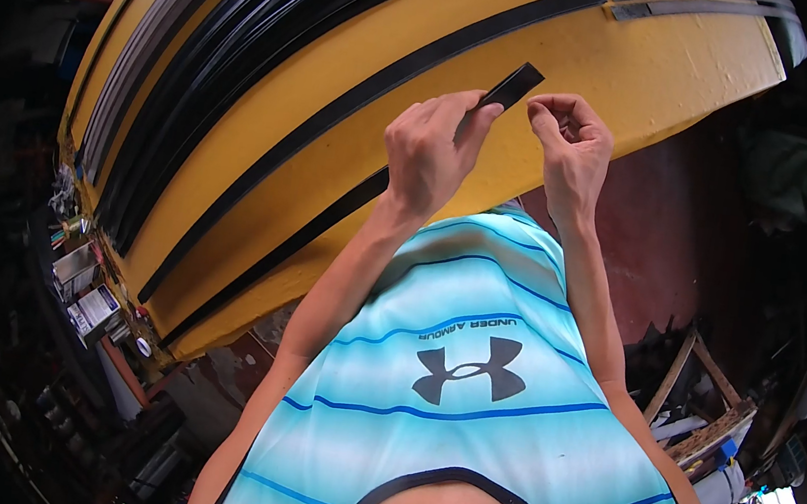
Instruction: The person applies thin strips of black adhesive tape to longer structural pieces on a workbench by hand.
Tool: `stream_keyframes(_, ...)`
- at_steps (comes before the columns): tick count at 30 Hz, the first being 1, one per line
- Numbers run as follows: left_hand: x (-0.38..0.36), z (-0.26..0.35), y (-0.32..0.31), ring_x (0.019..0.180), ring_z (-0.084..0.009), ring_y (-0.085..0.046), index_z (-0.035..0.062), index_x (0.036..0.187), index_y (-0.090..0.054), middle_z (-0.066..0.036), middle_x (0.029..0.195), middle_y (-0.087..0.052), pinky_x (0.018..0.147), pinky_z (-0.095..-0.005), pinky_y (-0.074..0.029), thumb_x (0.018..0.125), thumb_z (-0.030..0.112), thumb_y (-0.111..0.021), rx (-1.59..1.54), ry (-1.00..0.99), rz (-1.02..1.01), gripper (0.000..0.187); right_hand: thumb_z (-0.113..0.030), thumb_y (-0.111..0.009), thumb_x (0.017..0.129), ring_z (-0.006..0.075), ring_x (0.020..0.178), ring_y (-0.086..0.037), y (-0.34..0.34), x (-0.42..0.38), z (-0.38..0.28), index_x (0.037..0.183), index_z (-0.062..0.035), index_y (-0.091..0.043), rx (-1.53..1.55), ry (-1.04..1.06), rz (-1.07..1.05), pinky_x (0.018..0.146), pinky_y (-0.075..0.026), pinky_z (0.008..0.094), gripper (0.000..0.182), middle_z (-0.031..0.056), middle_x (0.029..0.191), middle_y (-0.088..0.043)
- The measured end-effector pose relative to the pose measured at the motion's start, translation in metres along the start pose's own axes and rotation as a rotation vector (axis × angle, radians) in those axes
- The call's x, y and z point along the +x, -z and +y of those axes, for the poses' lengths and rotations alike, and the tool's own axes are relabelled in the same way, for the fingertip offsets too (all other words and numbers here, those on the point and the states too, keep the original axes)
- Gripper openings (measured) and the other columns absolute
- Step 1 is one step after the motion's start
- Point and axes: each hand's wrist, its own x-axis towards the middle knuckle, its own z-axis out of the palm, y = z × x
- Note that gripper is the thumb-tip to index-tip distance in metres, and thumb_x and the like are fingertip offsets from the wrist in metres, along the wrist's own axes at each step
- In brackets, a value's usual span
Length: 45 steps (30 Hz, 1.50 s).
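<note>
My left hand is closed around a long black strip near its end, which sticks out past the thumb and forefinger. The rest of that strip runs under the hand and down to the left across the yellow tabletop. Just right of the strip's end, apart from it, my right hand is raised with its fingers curled and the thumb against the forefinger. Whether something small is pinched there I cannot make out.
Another black strip lies along the yellow top, with a bundle of black strips beyond it and grey strips at the far left. Boxes stand by the table's left end. A wooden frame is at lower right.
</note>
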Motion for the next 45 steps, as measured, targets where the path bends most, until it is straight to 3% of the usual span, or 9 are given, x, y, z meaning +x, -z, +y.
stream_keyframes(15,-0.002,0.001,-0.001,0.065,-0.0251,-0.069,0.0014,0.095,-0.073,-0.013,0.08,-0.073,0.057,-0.0328,-0.052,0.087,0.012,-0.077,0.094,-0.074,-0.032,0.014,-0.008,-0.07,0.088,0.0025,0.063,-0.052,-0.004,0.001,-0.004,0.093,0.0022,-0.072,0.031,-0.069,0.022,0.056,-0.04,0.0172,0.011,0.0016,0.079,-0.068)
stream_keyframes(30,-0.004,0.0,-0.007,0.064,-0.0214,-0.069,0.0043,0.094,-0.07,-0.009,0.075,-0.072,0.056,-0.0311,-0.048,0.089,0.016,-0.076,0.158,-0.133,-0.042,0.014,-0.011,-0.07,0.08,0.0036,0.062,-0.05,-0.005,0.008,-0.007,0.081,0.0007,-0.067,-0.039,-0.116,0.07,0.054,-0.039,0.0199,0.013,-0.0004,0.07,-0.062)
stream_keyframes(45,-0.005,-0.002,-0.008,0.062,-0.0215,-0.069,0.0029,0.094,-0.072,-0.01,0.076,-0.073,0.056,-0.0301,-0.049,0.088,0.016,-0.077,0.117,-0.105,-0.021,0.015,-0.008,-0.066,0.083,0.0016,0.061,-0.037,-0.006,0.011,0.004,0.076,-0.0033,-0.063,0.236,-0.22,0.024,0.054,-0.027,0.021,0.009,-0.006,0.067,-0.052)
